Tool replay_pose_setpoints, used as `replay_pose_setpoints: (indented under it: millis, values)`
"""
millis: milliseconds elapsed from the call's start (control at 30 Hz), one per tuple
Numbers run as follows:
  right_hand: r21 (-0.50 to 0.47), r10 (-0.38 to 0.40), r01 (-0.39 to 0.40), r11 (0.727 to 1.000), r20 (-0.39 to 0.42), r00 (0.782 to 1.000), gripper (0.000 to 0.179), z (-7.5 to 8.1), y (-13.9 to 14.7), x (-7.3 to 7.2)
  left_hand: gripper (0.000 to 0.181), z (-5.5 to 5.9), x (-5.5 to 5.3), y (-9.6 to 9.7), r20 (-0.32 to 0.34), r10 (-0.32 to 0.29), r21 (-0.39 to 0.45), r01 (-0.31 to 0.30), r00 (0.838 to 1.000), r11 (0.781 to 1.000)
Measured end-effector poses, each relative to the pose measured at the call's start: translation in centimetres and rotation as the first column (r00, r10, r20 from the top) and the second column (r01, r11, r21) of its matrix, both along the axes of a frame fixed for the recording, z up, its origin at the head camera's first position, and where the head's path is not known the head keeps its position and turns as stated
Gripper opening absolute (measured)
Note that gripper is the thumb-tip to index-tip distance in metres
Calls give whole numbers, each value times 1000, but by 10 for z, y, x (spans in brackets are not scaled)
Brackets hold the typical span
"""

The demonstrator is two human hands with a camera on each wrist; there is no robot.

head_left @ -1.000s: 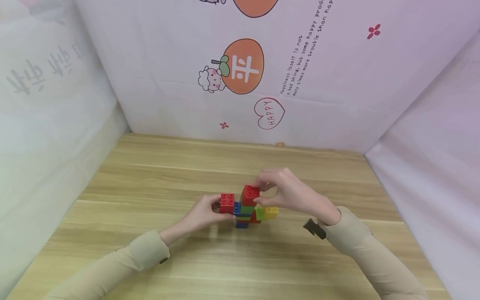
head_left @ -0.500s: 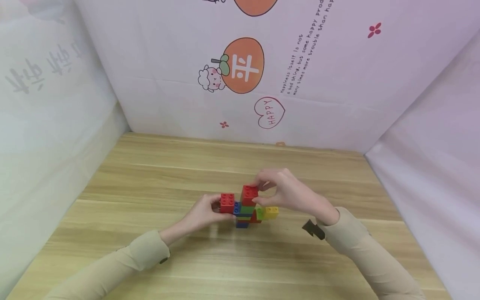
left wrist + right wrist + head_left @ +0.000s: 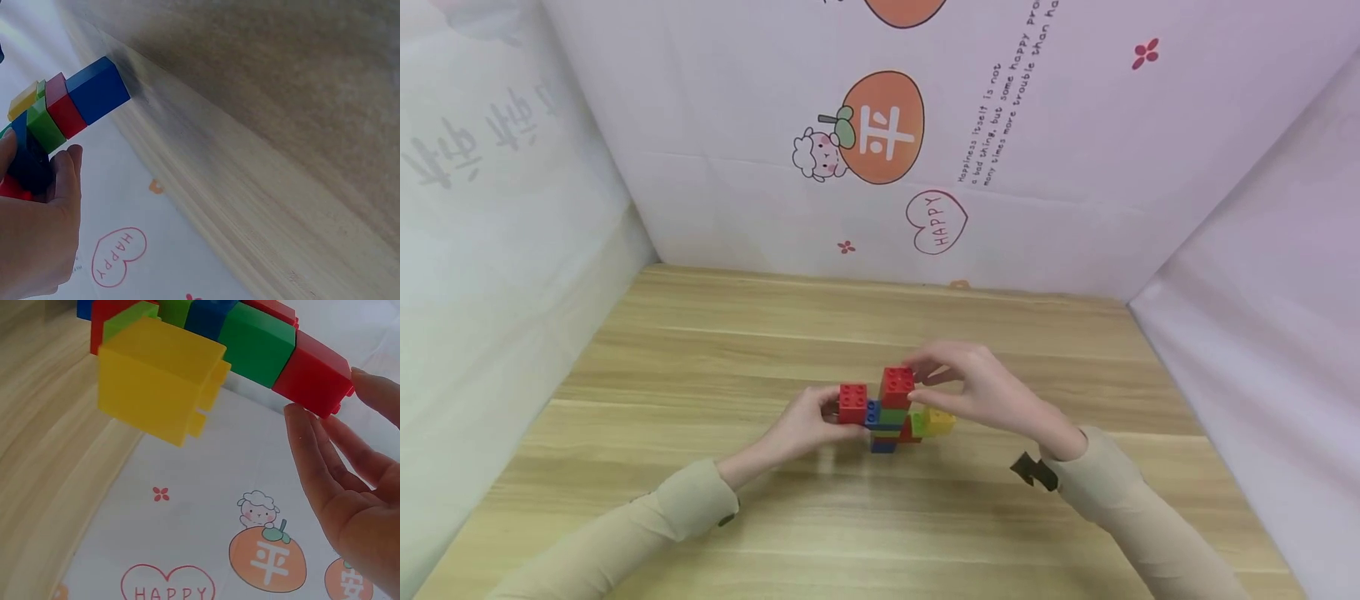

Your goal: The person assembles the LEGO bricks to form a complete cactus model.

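Note:
A figure built of toy building bricks (image 3: 891, 417) stands upright on the wooden table. Its foot is a blue brick (image 3: 100, 90), with red, green and blue bricks stacked above. A red brick (image 3: 898, 386) tops the column. A second red brick (image 3: 853, 402) sits on a blue arm to the left; a yellow brick (image 3: 153, 381) juts out to the right. My left hand (image 3: 805, 429) grips the left arm between thumb and fingers. Beside the top red brick, my right hand (image 3: 981, 387) has its fingers relaxed, thumb and fingertips right at the brick's edges.
The wooden table (image 3: 737, 517) is bounded by a printed white cloth wall (image 3: 737, 208) at the back. Plain whitish cloth also hangs along the left side (image 3: 512, 275) and the right side (image 3: 1262, 308).
My right hand has loosened from the top red brick, its fingers spreading and shifting slightly right. The left hand keeps its grip, and the brick figure stays in place.

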State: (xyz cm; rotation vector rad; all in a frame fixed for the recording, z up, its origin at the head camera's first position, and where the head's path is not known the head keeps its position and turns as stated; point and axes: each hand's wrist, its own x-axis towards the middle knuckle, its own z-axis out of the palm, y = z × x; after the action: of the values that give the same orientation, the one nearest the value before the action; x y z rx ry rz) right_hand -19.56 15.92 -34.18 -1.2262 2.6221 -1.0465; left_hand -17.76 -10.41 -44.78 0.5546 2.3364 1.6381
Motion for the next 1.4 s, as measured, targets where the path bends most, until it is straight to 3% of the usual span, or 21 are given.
replay_pose_setpoints:
  millis: [400,1000,1400]
  values:
    - [-41,-58,58,997,-17,998,26,-22,25,5,54,6,3,0,60,15,24,-16,998,1000]
    - [44,-96,92,995,81,992,33,-57,48,9,44,6,3,-12,7,33,8,-33,999,999]
    - [23,-121,119,993,131,984,30,-63,49,1,48,6,-4,-8,-22,95,10,-95,995,995]
